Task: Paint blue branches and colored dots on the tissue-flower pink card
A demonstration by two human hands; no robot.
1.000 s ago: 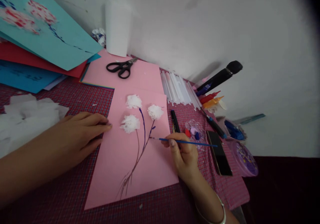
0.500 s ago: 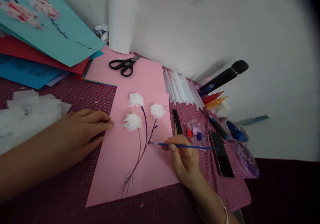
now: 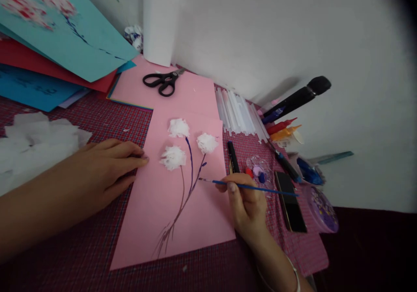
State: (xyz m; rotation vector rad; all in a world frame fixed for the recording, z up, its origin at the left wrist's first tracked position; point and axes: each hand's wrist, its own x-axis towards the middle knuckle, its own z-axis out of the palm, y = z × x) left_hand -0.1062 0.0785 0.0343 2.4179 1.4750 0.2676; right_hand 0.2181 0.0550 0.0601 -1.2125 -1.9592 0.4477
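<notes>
A thin blue paintbrush (image 3: pixel 260 188) is pinched in my right hand (image 3: pixel 247 205), its tip close to a painted stem on the pink paper (image 3: pixel 208 214). Whether the bristles touch the paper I cannot tell. Three white tissue flowers (image 3: pixel 178 128) sit on the sheet, above brown and dark blue stems (image 3: pixel 187 196). My left hand (image 3: pixel 114 166) lies flat with its fingers stretched out, fingertips on the paper's left edge. White tissue sheets (image 3: pixel 35 149) lie beside the left wrist. Right of the paper is a clear palette (image 3: pixel 265 170) with red, lilac and blue paint.
Black-handled scissors (image 3: pixel 162 83) rest on more pink paper behind. White glue sticks (image 3: pixel 237 112), a black marker (image 3: pixel 233 156), a phone (image 3: pixel 291 203) and a round tub (image 3: pixel 322 209) are to the right. Coloured cards (image 3: pixel 97 62) are stacked at back left, near a white wall.
My right hand has moved the paintbrush slightly up and to the right, its tip shifting off the stem's fork. The left hand stays in place on the paper's edge.
</notes>
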